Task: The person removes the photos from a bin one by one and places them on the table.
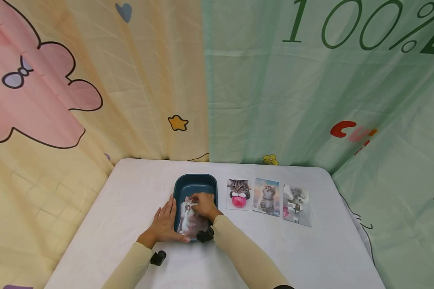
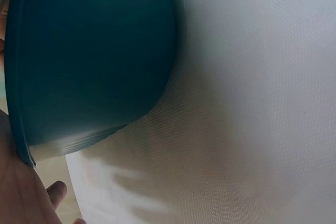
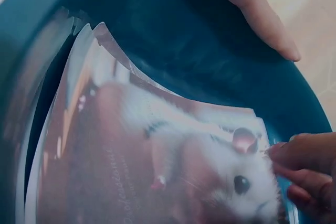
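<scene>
A dark blue tray [image 1: 195, 179] stands on the table with a stack of glossy picture cards [image 1: 193, 222] inside. The top card [image 3: 157, 140] shows a white-and-brown hamster-like animal, and the stack's edges bow upward. My right hand [image 1: 204, 205] reaches into the tray and pinches the card's far edge between thumb and fingers [image 3: 304, 153]. Along the left side of the tray lies my left hand [image 1: 164, 224], its fingers straight and its thumb along the near rim. In the left wrist view, the palm [image 2: 18, 190] rests against the rim.
Three cat picture cards lie in a row right of the tray: a cat with a pink ball [image 1: 238, 196], a sitting kitten [image 1: 267, 197] and a greyish cat card [image 1: 296, 205]. Printed curtains [image 1: 238, 100] hang around the white table [image 1: 137, 180].
</scene>
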`<state>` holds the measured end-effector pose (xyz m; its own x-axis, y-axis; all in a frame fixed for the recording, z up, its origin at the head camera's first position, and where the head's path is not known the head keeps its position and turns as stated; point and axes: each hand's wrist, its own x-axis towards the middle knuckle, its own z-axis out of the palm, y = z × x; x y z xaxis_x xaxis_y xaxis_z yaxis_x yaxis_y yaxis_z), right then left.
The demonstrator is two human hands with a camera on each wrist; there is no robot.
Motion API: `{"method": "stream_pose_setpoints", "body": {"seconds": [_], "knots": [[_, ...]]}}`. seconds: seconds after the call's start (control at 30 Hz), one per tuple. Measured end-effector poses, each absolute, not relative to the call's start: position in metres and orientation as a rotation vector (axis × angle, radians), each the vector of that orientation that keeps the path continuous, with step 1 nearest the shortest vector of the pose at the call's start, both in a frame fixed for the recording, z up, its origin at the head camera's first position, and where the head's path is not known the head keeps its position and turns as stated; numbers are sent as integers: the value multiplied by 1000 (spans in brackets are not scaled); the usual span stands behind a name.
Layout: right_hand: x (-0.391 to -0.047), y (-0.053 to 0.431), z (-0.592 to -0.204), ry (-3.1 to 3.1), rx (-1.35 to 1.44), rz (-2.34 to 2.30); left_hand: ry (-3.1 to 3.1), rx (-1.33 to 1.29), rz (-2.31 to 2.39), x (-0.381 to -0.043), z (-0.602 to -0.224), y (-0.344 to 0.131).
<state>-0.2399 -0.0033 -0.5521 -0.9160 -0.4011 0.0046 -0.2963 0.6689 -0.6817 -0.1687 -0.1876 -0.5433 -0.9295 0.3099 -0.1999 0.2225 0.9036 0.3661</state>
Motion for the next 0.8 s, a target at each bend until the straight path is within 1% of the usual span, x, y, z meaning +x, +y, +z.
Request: {"method": "stream_pose_setpoints", "body": {"seconds": [0.27,0.47,0.8], "knots": [[-244,1,-549,2582,-664,-1283,2813,423,527,-169,-545,-189],[-249,6,-543,2610,-617,-1282,2827,437,541,-171,-546,-191],[-248,12,-542,2719,-694,-1341,2824,426,519,-172,-548,-190]]}}
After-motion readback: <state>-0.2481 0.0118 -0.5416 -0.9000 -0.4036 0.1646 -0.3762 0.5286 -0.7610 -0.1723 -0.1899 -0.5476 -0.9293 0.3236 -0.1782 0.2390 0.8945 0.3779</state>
